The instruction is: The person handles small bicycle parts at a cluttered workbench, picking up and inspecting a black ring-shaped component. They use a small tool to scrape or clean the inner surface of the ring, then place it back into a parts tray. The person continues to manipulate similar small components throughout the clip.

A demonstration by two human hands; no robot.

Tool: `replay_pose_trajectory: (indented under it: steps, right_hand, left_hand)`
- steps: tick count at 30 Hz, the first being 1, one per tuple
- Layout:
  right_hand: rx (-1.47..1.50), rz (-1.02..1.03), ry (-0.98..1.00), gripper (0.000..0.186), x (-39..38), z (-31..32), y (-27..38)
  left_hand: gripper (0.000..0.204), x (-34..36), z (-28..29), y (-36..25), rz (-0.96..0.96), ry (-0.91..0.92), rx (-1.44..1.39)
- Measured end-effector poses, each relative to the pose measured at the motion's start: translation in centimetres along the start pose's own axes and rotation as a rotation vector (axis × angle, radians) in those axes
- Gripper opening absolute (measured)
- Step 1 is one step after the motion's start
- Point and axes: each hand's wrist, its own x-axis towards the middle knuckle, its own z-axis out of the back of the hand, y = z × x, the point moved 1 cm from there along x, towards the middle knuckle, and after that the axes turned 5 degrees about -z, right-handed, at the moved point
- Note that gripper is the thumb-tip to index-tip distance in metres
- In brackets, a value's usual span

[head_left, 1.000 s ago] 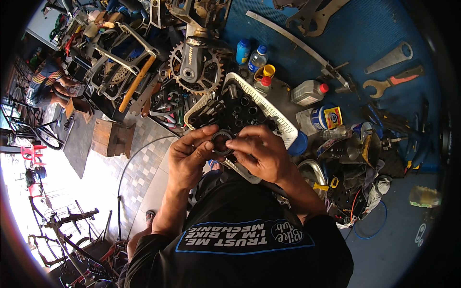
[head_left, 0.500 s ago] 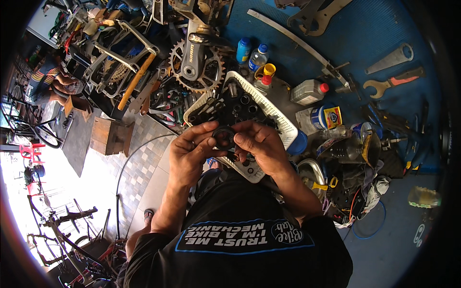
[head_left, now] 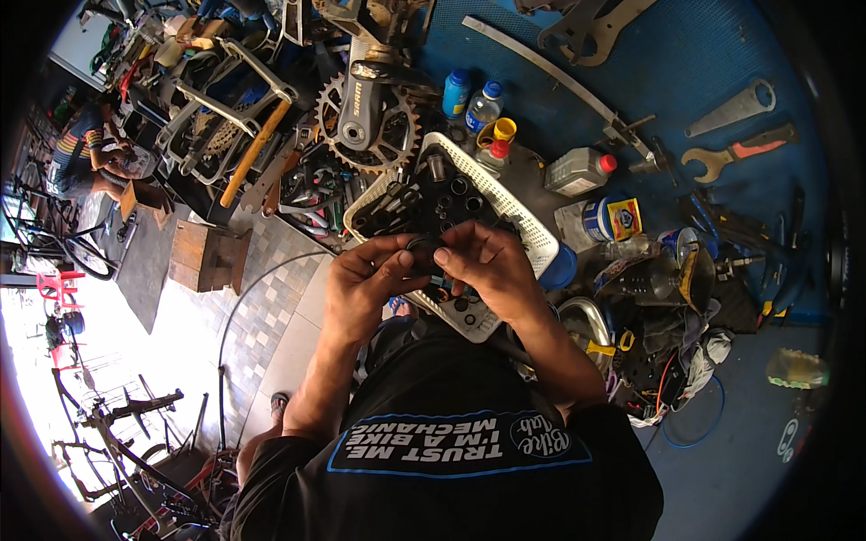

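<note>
While my left hand (head_left: 365, 281) pinches the left edge of a dark round part (head_left: 422, 254) between thumb and fingertips, my right hand (head_left: 492, 270) has its thumb and forefinger closed on the right edge. Neither grip leaves more than the part's thickness between the digits; my other fingers are loosely curled, and I cannot tell whether they touch it. I have the part raised above the near portion of a white perforated basket (head_left: 532, 236), with much of its face in shadow.

Inside the basket I see small dark rings (head_left: 460, 186) and a silver cylinder (head_left: 437, 168) toward the far end. Just beyond its far left side stands a grey crank arm (head_left: 356, 133) with a toothed chainring (head_left: 400, 142). Beyond its far right side I have a blue bottle (head_left: 456, 94) and a clear bottle (head_left: 483, 112) side by side, and a red-capped jug (head_left: 575, 174) farther right. A red-handled wrench (head_left: 740, 152) lies well to the right on the blue mat (head_left: 505, 77). At far left, another person (head_left: 77, 158) is bent forward.
</note>
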Motion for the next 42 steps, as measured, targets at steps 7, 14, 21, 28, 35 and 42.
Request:
replay_pose_trajectory:
  steps: [7,14,21,28,35,42]
  right_hand:
    - [-0.514,0.365,-0.127,0.020,-0.3,-0.4,0.1]
    - [-0.579,0.369,-0.157,0.021,-0.3,-0.3,0.6]
    - [-0.491,0.311,-0.128,0.020,-0.2,-0.5,0.8]
    - [-0.410,0.240,-0.048,0.021,-0.1,-0.4,0.6]
    - [-0.247,0.086,0.041,0.022,0.0,0.1,1.0]
    - [-0.082,0.016,0.062,0.022,0.0,0.6,0.8]
  left_hand:
    - [0.029,0.5,-0.3,-0.2,0.010,0.013,0.035]
    - [0.030,0.6,-1.2,-0.2,-0.028,0.066,0.101]
    - [0.028,0.8,-1.0,-0.3,-0.044,0.065,0.187]
    - [0.026,0.8,-1.0,-0.3,-0.073,0.039,0.272]
    - [0.025,0.8,-1.1,-0.2,-0.065,0.038,0.251]
    - [0.029,0.7,-0.7,-0.3,-0.010,0.069,0.089]
